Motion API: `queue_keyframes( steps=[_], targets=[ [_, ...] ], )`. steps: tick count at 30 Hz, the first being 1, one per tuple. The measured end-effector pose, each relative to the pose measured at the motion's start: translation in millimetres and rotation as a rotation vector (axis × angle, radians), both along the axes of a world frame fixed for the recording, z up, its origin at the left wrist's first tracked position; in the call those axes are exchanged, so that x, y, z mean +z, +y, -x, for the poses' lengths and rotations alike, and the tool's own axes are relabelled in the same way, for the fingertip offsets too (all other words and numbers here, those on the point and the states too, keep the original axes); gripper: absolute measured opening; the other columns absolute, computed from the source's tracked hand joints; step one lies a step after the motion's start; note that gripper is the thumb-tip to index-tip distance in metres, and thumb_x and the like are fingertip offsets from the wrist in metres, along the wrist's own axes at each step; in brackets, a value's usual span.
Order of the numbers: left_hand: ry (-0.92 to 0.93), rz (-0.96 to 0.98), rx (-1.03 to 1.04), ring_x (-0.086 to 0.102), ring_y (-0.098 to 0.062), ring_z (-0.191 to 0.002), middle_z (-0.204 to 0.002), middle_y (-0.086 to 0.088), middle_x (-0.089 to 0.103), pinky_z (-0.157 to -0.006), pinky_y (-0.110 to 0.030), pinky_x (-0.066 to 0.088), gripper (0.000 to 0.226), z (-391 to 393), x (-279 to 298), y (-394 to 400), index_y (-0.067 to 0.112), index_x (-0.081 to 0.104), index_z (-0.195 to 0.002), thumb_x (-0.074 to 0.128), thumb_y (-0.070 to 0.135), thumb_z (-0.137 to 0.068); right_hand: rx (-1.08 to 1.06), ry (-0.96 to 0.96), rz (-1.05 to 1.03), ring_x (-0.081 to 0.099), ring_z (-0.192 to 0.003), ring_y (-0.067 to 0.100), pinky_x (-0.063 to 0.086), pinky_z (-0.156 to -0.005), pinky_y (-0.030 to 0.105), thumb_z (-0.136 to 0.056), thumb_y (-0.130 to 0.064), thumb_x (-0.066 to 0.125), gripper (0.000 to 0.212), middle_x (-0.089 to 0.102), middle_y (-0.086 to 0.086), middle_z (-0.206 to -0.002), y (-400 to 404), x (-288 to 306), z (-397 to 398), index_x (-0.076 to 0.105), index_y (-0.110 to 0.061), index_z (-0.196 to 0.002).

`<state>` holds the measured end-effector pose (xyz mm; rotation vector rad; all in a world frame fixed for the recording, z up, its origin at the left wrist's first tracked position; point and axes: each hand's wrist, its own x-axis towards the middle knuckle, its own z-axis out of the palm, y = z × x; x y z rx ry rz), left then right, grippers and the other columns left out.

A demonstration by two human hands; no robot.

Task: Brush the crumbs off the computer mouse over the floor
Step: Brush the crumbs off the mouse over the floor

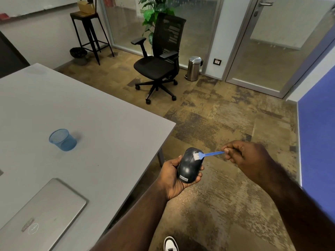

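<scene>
A black computer mouse (188,167) with a small label at its near end lies in my left hand (172,178), held out over the brown carpet floor (226,124) just beyond the table's right edge. My right hand (248,158) pinches the handle end of a small blue brush (208,154). Its white bristles rest on the mouse's front right part, near the scroll wheel. I cannot make out crumbs on the mouse.
A grey table (99,124) fills the left, with a blue mesh cup (62,140) and a closed silver laptop (41,216) on it. A black office chair (159,57), a steel bin (194,68) and a tall stool (90,33) stand farther off. A blue panel (317,142) is on the right.
</scene>
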<state>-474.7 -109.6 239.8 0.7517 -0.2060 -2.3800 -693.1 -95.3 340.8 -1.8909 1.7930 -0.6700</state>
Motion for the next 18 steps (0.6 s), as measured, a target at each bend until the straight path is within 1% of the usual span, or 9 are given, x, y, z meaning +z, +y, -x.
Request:
queue_keyframes(
  steps=[2,3,6,8,10,12,14,16,18],
  targets=[
    [-0.018,0.004,-0.006,0.067,-0.033,-0.077,-0.102,-0.026,0.066,-0.068,-0.037,0.059,0.059,1.0,-0.6,1.3,-0.006,0.06,-0.125,0.031,0.037,-0.098,-0.07,0.039,0.051,0.063,-0.062,0.003,0.045,-0.054,0.016,-0.093,-0.016,0.058,0.015,0.068,-0.012,-0.07,-2.2,1.0,-0.1,0.072,-0.021,-0.097],
    [-0.025,0.004,-0.005,0.067,-0.033,-0.078,-0.103,-0.026,0.066,-0.068,-0.038,0.059,0.059,1.2,-0.4,1.5,-0.006,0.059,-0.126,0.031,0.037,-0.098,-0.07,0.037,0.057,0.062,-0.062,0.002,0.043,-0.054,0.015,-0.093,-0.017,0.058,0.015,0.068,-0.012,-0.069,-2.5,1.9,-1.1,0.072,-0.021,-0.097],
    [-0.047,0.003,-0.002,0.065,-0.032,-0.079,-0.103,-0.025,0.065,-0.069,-0.037,0.059,0.06,0.1,-0.1,1.1,-0.007,0.054,-0.13,0.029,0.038,-0.099,0.016,-0.052,-0.021,0.064,-0.062,0.002,0.047,-0.053,0.012,-0.093,-0.018,0.058,0.017,0.07,-0.01,-0.067,-0.6,4.3,-4.3,0.072,-0.028,-0.094],
    [-0.074,0.006,-0.003,0.065,-0.032,-0.08,-0.103,-0.025,0.065,-0.068,-0.037,0.059,0.061,-0.6,1.3,0.7,-0.007,0.053,-0.131,0.029,0.038,-0.099,0.027,-0.046,-0.022,0.065,-0.064,0.0,0.051,-0.056,0.013,-0.092,-0.017,0.059,0.018,0.07,-0.011,-0.067,-0.4,4.4,-6.2,0.072,-0.028,-0.094],
    [-0.101,0.007,-0.006,0.066,-0.032,-0.08,-0.104,-0.025,0.066,-0.067,-0.037,0.059,0.059,0.1,3.1,1.0,-0.006,0.055,-0.131,0.031,0.037,-0.099,-0.036,0.009,0.069,0.065,-0.062,0.0,0.051,-0.058,0.015,-0.093,-0.014,0.058,0.017,0.068,-0.013,-0.07,-2.4,3.4,-6.6,0.073,-0.021,-0.098],
    [-0.11,-0.001,-0.001,0.066,-0.032,-0.08,-0.104,-0.024,0.066,-0.068,-0.037,0.059,0.057,1.2,4.9,2.1,-0.005,0.055,-0.131,0.032,0.036,-0.099,-0.066,0.044,0.148,0.064,-0.064,-0.002,0.049,-0.058,0.013,-0.092,-0.011,0.058,0.018,0.067,-0.015,-0.071,-3.1,3.7,-7.5,0.073,-0.017,-0.1],
    [-0.121,-0.002,0.012,0.065,-0.032,-0.081,-0.104,-0.024,0.066,-0.069,-0.037,0.059,0.057,1.5,6.5,2.1,-0.005,0.055,-0.13,0.032,0.036,-0.099,0.011,0.02,0.113,0.065,-0.063,-0.001,0.05,-0.059,0.014,-0.092,-0.011,0.058,0.018,0.067,-0.015,-0.073,-1.1,5.5,-10.1,0.073,-0.019,-0.099],
    [-0.133,-0.01,0.031,0.064,-0.032,-0.081,-0.102,-0.025,0.065,-0.068,-0.037,0.059,0.056,1.3,6.7,1.3,-0.006,0.055,-0.129,0.032,0.036,-0.099,0.144,0.005,0.014,0.065,-0.069,-0.002,0.054,-0.061,0.016,-0.091,-0.01,0.06,0.018,0.069,-0.014,-0.076,2.0,5.8,-14.2,0.073,-0.019,-0.1],
    [-0.135,-0.026,0.045,0.062,-0.033,-0.081,-0.102,-0.025,0.064,-0.067,-0.038,0.059,0.055,1.6,7.9,1.2,-0.005,0.054,-0.13,0.033,0.036,-0.099,0.211,0.049,-0.031,0.065,-0.071,-0.003,0.052,-0.063,0.011,-0.09,-0.009,0.062,0.018,0.07,-0.013,-0.08,4.1,3.8,-17.6,0.074,-0.018,-0.099]
  ],
)
